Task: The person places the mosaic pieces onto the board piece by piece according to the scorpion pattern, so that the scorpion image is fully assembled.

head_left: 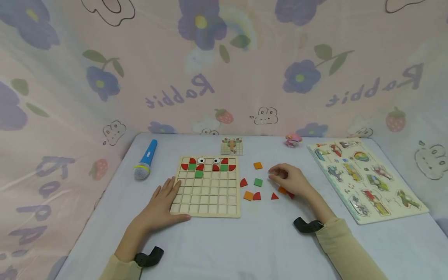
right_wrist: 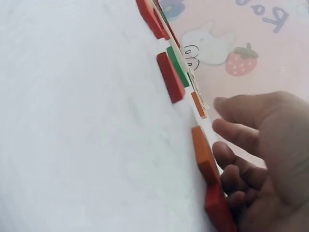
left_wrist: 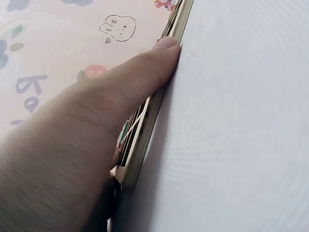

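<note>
A wooden grid board lies on the table, with red and green pieces and two eye pieces in its upper rows. My left hand rests along its left side, fingers spread and thumb against the near edge. To the right, my right hand hovers by the loose tiles, fingers loosely bent. Nothing shows between thumb and fingers in the right wrist view. Below that hand are an orange square and a red piece, partly hidden in the head view. A green square lies to its left.
Behind the board lies a small pattern card. A blue toy microphone is at the left, a pink figurine at the back, and a picture puzzle board at the right. Several red and orange tiles lie between board and right hand.
</note>
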A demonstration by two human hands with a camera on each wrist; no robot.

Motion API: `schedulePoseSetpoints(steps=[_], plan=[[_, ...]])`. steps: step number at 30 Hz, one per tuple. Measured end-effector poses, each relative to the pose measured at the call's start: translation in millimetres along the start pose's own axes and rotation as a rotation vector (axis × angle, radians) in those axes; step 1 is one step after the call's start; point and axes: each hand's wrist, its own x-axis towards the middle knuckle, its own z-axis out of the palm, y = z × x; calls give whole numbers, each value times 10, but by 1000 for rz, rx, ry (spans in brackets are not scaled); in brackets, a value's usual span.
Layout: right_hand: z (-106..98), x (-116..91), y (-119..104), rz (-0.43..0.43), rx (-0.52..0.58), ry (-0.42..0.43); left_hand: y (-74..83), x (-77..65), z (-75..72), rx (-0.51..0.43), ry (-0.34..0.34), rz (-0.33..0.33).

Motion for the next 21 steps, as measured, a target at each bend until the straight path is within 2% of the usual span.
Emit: schedulePoseSetpoints(steps=[6,12,21], plan=[[93,-22,94,-97,-42,24,-8,5,28,4,-5,-5],[101,-11,112,-188,-85,17,-13,32,41,7,-1,-8],[176,-16,69,-250,-81,-2,-4,-7,20,15,6,1]])
